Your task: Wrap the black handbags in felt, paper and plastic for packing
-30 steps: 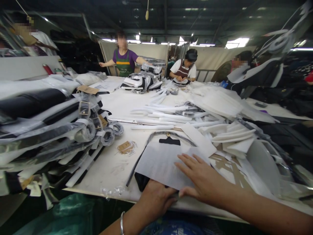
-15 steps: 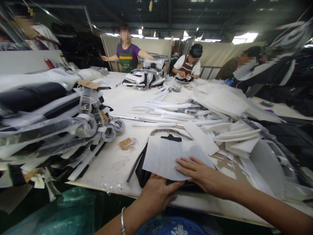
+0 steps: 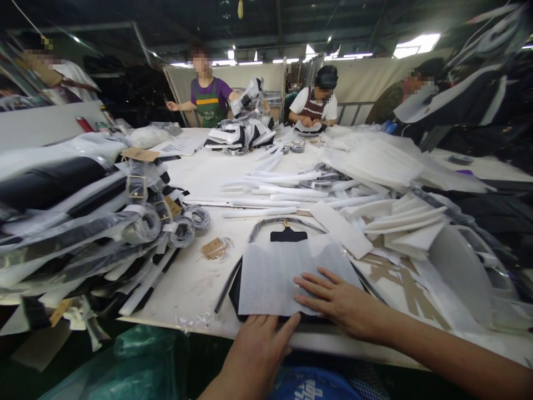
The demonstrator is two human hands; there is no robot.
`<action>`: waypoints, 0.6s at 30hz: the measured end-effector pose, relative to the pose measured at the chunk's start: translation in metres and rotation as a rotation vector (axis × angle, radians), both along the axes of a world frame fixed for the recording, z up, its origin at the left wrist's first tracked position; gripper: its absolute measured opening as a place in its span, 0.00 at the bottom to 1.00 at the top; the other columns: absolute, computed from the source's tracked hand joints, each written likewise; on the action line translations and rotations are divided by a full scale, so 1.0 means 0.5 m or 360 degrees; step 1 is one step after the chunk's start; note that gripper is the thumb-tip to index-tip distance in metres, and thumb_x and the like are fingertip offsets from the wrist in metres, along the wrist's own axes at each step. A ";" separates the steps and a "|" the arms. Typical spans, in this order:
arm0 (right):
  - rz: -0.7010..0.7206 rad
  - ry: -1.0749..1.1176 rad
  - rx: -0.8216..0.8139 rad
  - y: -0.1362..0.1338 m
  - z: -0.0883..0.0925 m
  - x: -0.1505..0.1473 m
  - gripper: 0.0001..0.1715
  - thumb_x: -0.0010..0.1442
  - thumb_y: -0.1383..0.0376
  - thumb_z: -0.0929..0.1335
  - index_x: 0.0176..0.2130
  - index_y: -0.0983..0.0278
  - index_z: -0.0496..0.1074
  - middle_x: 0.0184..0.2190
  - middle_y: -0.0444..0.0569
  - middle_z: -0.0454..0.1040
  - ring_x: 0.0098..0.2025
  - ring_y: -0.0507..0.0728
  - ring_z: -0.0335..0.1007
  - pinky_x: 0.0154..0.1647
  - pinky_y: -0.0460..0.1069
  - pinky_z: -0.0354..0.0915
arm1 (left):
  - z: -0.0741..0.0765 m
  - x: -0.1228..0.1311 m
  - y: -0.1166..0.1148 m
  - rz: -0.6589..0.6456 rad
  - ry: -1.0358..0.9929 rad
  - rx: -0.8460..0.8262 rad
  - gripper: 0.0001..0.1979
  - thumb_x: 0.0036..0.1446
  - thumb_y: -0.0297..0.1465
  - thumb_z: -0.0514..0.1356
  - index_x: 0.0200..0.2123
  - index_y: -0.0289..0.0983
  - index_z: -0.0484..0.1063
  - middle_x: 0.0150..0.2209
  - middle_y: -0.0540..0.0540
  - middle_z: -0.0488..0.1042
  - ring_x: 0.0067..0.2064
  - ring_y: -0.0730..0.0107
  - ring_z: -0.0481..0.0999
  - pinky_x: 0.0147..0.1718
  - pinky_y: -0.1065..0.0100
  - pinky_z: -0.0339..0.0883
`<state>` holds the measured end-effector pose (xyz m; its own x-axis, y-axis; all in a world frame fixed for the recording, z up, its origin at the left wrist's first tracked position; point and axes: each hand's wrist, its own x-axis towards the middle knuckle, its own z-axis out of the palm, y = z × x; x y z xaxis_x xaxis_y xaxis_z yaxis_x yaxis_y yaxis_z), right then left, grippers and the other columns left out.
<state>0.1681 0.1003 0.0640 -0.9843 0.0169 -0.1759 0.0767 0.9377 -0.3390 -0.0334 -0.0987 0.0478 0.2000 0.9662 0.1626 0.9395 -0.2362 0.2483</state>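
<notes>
A white sheet of thin fabric (image 3: 275,275) lies over a black bag piece (image 3: 288,235) with a grey strap (image 3: 287,222) near the table's front edge. My right hand (image 3: 337,303) rests flat on the sheet's lower right part, fingers spread. My left hand (image 3: 258,347) lies at the sheet's bottom edge, fingers stretched out and touching it, holding nothing.
Bagged black and white bags (image 3: 83,222) are piled at the left. White foam strips (image 3: 283,189) and stacked white sheets (image 3: 375,161) cover the middle and right. Cardboard tags (image 3: 214,247) lie left of the sheet. Several people work at the far side of the table (image 3: 195,283).
My left hand has slid back from under the sheet to its bottom edge. The sheet has been smoothed squarer over the black piece. My right hand stays on it.
</notes>
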 end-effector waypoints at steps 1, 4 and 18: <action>0.0001 0.0031 0.0011 0.000 -0.006 0.002 0.40 0.66 0.70 0.61 0.71 0.50 0.46 0.73 0.47 0.44 0.73 0.65 0.43 0.69 0.70 0.43 | 0.024 0.004 -0.006 0.0011 -0.0004 0.0042 0.25 0.59 0.31 0.63 0.59 0.39 0.66 0.50 0.38 0.77 0.48 0.52 0.79 0.45 0.56 0.77; 0.0008 0.0112 0.0051 -0.002 -0.019 0.008 0.43 0.64 0.71 0.63 0.71 0.51 0.47 0.73 0.49 0.44 0.73 0.65 0.43 0.70 0.69 0.42 | 0.093 0.017 0.017 0.0009 -0.0142 0.0113 0.10 0.65 0.33 0.56 0.47 0.37 0.72 0.31 0.46 0.79 0.30 0.64 0.80 0.30 0.65 0.77; -0.0005 0.0424 0.0087 -0.020 -0.052 0.046 0.35 0.69 0.66 0.61 0.71 0.59 0.49 0.70 0.53 0.55 0.71 0.61 0.49 0.71 0.64 0.46 | -0.009 -0.065 0.127 -0.0225 -0.0247 0.0006 0.24 0.68 0.41 0.54 0.64 0.39 0.62 0.64 0.42 0.67 0.65 0.62 0.66 0.64 0.53 0.59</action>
<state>0.1913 0.0901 0.0379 -0.9956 0.0221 0.0908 -0.0058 0.9550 -0.2964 -0.0660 -0.0353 0.0431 0.3060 0.9296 0.2056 0.8474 -0.3643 0.3863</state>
